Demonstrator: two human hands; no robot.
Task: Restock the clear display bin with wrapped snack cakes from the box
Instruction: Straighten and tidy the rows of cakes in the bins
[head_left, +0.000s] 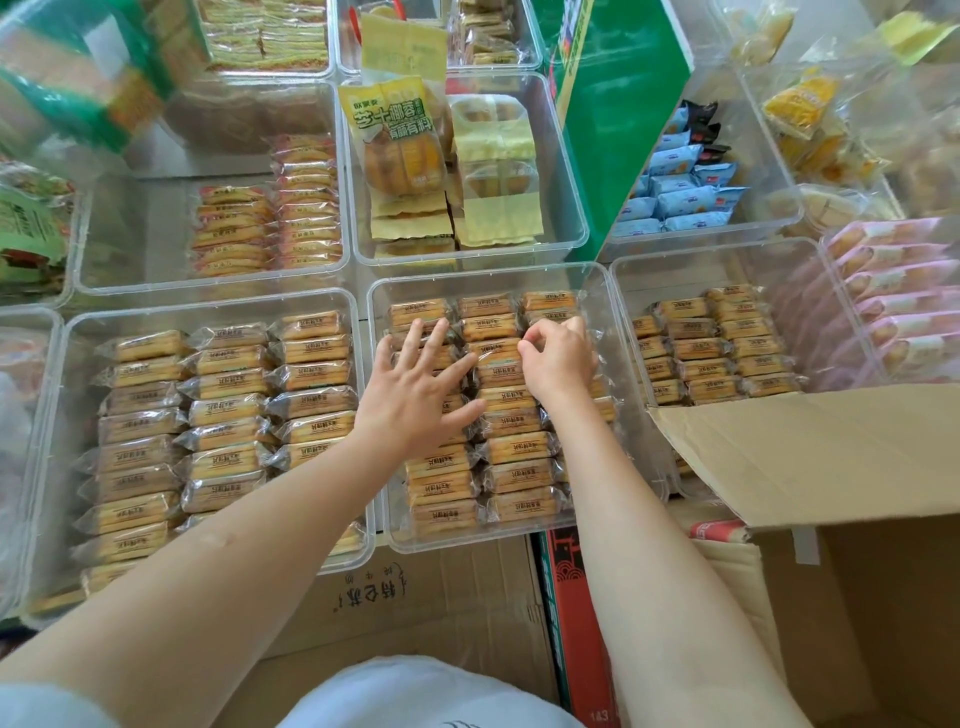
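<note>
The clear display bin in the middle holds three rows of wrapped snack cakes, golden with brown labels. My left hand lies flat with spread fingers on the left row of cakes. My right hand is over the right row, fingers curled, pinching the wrapper edge of a cake in the upper part of the bin. The open cardboard box stands at the lower right; its inside is not visible.
Clear bins with the same cakes stand left and right. Farther bins hold yellow-wrapped buns, orange packs and blue packs. A green carton leans at the back. Flattened cardboard lies below the bins.
</note>
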